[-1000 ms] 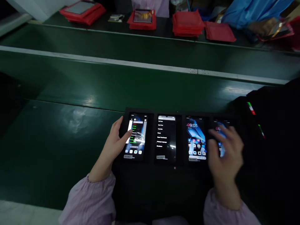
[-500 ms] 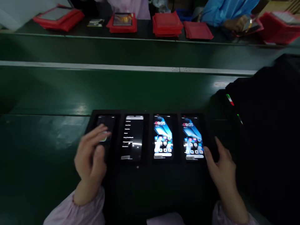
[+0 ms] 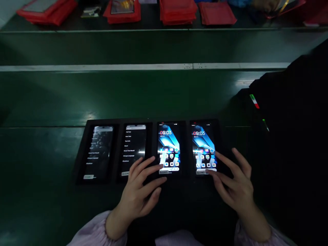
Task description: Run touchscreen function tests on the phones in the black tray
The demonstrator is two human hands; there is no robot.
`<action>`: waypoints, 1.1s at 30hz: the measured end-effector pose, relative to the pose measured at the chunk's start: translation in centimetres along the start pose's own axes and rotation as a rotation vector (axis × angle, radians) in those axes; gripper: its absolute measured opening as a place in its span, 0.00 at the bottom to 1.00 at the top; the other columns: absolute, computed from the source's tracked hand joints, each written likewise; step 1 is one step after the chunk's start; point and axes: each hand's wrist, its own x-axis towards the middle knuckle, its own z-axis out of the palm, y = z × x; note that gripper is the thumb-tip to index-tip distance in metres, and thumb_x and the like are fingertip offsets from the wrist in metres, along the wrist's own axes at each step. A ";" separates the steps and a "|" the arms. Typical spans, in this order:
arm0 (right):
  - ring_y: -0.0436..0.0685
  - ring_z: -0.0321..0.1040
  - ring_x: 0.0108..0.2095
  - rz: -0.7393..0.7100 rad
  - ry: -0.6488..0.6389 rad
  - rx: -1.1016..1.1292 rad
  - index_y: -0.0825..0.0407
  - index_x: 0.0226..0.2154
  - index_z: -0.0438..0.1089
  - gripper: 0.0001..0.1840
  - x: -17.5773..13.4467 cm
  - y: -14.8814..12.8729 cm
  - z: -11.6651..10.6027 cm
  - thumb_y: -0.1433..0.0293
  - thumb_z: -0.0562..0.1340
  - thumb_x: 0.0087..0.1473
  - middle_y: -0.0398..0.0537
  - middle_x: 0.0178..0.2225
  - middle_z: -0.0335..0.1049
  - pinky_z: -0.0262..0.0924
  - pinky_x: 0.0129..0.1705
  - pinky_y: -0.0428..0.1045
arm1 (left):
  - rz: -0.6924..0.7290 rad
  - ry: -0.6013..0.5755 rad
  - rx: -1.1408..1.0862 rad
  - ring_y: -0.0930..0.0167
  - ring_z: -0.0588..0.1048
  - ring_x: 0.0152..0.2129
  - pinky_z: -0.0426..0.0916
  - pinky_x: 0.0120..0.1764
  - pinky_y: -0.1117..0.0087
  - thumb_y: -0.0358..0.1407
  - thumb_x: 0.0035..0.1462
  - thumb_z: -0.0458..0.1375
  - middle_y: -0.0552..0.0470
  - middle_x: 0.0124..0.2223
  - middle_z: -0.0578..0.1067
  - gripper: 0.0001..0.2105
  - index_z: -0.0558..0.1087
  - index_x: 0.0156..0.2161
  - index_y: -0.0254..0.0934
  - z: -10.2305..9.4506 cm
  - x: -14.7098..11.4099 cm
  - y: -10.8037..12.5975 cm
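Note:
Several smartphones lie face up in a row in a black tray (image 3: pixel 151 181) with separate slots. Both the far-left phone (image 3: pixel 98 147) and the second phone (image 3: pixel 133 140) show a dark screen with a text menu. A blue home screen reading 09:03 lights the third phone (image 3: pixel 169 143) and the far-right phone (image 3: pixel 204 147). My left hand (image 3: pixel 140 191) is open, fingers spread over the lower edges of the second and third phones. Fingers apart, my right hand (image 3: pixel 234 181) has its fingertips at the lower right of the far-right phone's screen.
Across the green bench (image 3: pixel 123 92), a raised shelf carries stacks of red pouches (image 3: pixel 178 12) and a framed dark panel (image 3: pixel 122 6). Part of another person's hand (image 3: pixel 265 4) shows at the top right. Black cloth (image 3: pixel 294 136) covers the right side.
My left hand has moved right, from the far-left phone to the second and third. That far-left screen now shows a text menu. My right hand has shifted onto the far-right phone's screen.

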 end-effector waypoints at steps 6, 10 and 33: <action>0.71 0.50 0.71 0.102 0.023 0.005 0.47 0.39 0.80 0.11 -0.2 0.1 0.4 0.72 0.61 0.68 0.49 0.63 0.67 0.67 0.57 0.65 | 0.007 -0.016 0.019 0.62 0.58 0.68 0.52 0.68 0.53 0.29 0.67 0.51 0.47 0.59 0.71 0.14 0.75 0.51 0.43 0.0 0.0 0.1; 0.71 0.55 0.69 0.158 0.049 0.101 0.47 0.43 0.80 0.13 -0.5 -0.1 -0.1 0.71 0.59 0.69 0.49 0.61 0.68 0.66 0.59 0.67 | 0.011 -0.057 0.043 0.61 0.55 0.70 0.50 0.68 0.55 0.30 0.68 0.51 0.45 0.61 0.69 0.12 0.74 0.52 0.42 -0.1 0.3 0.3; 0.71 0.54 0.68 0.083 0.005 -0.027 0.54 0.52 0.72 0.12 2.7 0.2 1.5 0.69 0.57 0.71 0.59 0.60 0.64 0.69 0.57 0.65 | -0.111 -0.134 0.217 0.55 0.39 0.73 0.48 0.67 0.43 0.38 0.74 0.46 0.37 0.71 0.54 0.17 0.63 0.63 0.41 -0.2 1.6 0.5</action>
